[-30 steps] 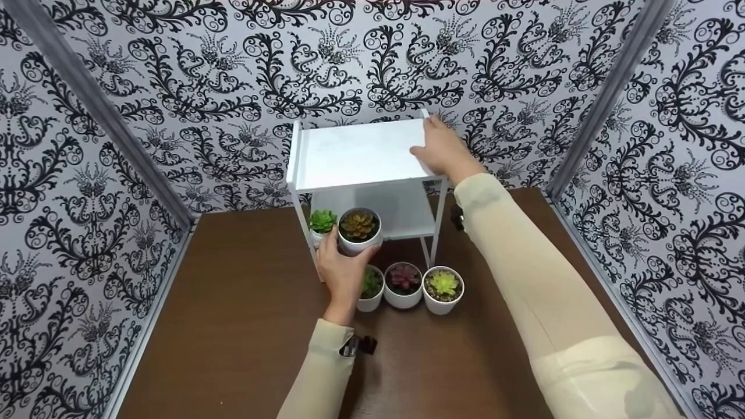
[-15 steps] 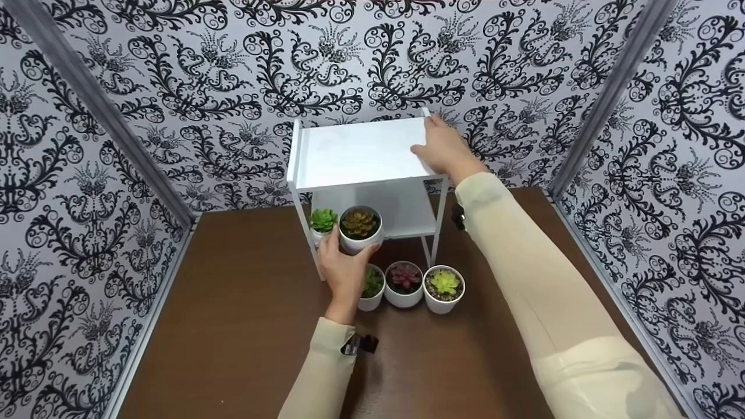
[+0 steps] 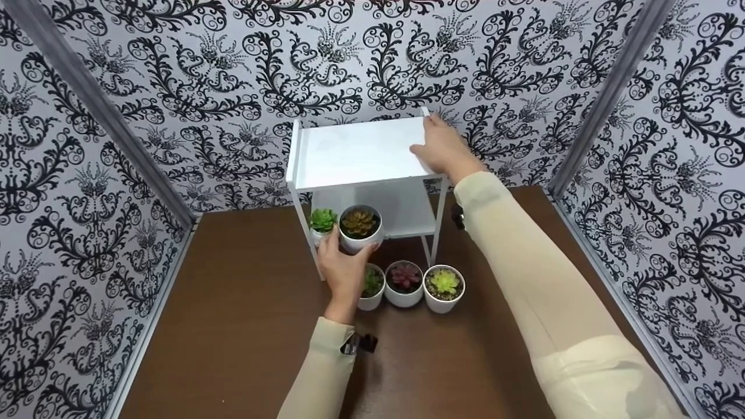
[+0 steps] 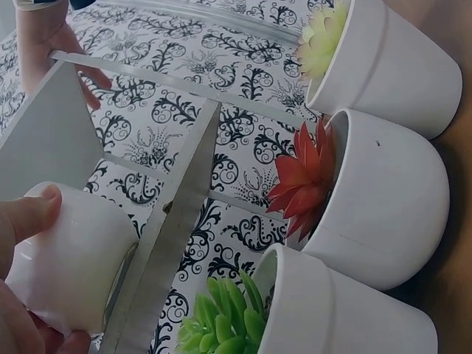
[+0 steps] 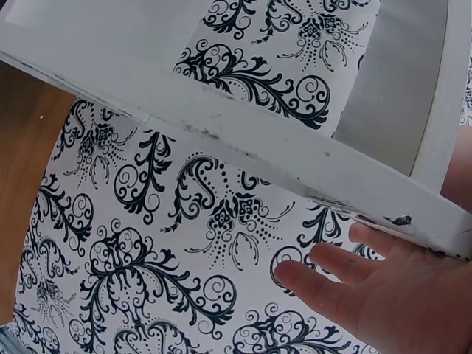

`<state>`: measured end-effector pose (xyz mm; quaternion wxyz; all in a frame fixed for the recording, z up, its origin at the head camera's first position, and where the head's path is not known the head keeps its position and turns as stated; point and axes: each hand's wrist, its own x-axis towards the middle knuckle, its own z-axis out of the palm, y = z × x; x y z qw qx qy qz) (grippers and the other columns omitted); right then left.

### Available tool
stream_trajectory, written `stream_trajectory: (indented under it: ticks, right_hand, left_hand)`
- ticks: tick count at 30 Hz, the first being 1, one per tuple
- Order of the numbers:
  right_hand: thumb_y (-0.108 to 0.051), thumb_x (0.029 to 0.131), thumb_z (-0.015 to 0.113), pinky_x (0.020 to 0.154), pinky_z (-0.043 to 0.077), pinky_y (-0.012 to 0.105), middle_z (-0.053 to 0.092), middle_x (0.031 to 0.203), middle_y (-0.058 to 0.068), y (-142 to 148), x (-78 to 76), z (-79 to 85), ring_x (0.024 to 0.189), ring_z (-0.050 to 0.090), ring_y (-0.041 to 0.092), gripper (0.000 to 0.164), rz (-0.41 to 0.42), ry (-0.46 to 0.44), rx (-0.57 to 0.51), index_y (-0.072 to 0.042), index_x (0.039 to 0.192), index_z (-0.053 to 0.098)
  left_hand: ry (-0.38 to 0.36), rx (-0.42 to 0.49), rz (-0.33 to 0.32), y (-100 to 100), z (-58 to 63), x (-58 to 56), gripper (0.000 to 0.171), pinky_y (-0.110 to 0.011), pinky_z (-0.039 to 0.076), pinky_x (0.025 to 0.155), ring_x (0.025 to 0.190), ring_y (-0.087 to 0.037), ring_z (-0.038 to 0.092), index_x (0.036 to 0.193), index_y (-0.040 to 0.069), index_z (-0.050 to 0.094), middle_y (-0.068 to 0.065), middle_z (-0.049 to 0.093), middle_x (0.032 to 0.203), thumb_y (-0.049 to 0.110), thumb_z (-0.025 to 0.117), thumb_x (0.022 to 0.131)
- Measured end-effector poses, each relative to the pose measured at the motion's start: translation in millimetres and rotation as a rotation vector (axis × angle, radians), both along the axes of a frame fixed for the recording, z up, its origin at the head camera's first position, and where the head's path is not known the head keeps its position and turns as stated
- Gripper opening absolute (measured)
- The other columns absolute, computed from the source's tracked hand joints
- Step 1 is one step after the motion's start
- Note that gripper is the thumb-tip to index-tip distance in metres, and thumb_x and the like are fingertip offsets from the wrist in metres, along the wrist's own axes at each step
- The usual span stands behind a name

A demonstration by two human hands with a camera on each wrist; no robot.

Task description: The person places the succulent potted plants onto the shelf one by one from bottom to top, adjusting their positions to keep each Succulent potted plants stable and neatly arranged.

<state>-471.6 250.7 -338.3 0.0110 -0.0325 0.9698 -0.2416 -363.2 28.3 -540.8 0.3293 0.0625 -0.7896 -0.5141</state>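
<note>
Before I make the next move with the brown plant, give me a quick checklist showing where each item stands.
1. Left hand gripping the brown plant: ok, pot held from opposite sides.
2. Right hand on the rack: ok, at its upper right end.
3. Pot base resting on the lower shelf: cannot tell.
4. Space right of the pot on that shelf: ok, bare surface shows.
5. Clear gap to the shelf's green plant: cannot tell, partly blocked.
6. Front green plant, red plant and yellow-green plant upright on the table: ok.
</note>
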Motion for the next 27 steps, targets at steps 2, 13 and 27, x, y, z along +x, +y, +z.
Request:
stream_trajectory:
  ticks: [2, 13, 27]
  right_hand:
    - [-0.043, 0.109, 0.053, 0.134, 0.004, 0.051, -0.012, 0.179, 0.007, -0.2, -0.4, -0.4, 0.166, 0.002, 0.040, 0.087, -0.005, -0.005, -0.002, -0.006, 0.170, 0.003]
    - [-0.043, 0.109, 0.053, 0.134, 0.009, 0.053, -0.007, 0.179, 0.012, -0.3, -3.6, -0.8, 0.165, 0.008, 0.044, 0.087, 0.002, 0.015, 0.022, -0.003, 0.170, 0.005]
    - [-0.043, 0.109, 0.054, 0.134, 0.007, 0.051, -0.009, 0.179, 0.008, -2.0, -0.5, 0.1, 0.166, 0.007, 0.042, 0.087, -0.005, 0.012, -0.007, -0.005, 0.170, 0.006]
  left_hand:
    - [0.004, -0.010, 0.004, 0.2, 0.2, 0.0, 0.089, -0.052, 0.049, 0.110, 0.122, -0.042, 0.062, 0.140, -0.002, 0.067, -0.025, 0.066, 0.129, 0.021, 0.104, 0.062]
    - [0.021, -0.023, -0.001, 1.0, 2.9, -0.8, 0.087, -0.049, 0.051, 0.110, 0.122, -0.040, 0.065, 0.139, -0.002, 0.067, -0.023, 0.067, 0.126, 0.023, 0.103, 0.064]
    - [0.046, -0.027, 0.003, 1.9, 2.4, -2.4, 0.078, -0.050, 0.052, 0.107, 0.117, -0.041, 0.065, 0.135, -0.004, 0.069, -0.023, 0.067, 0.121, 0.019, 0.101, 0.068]
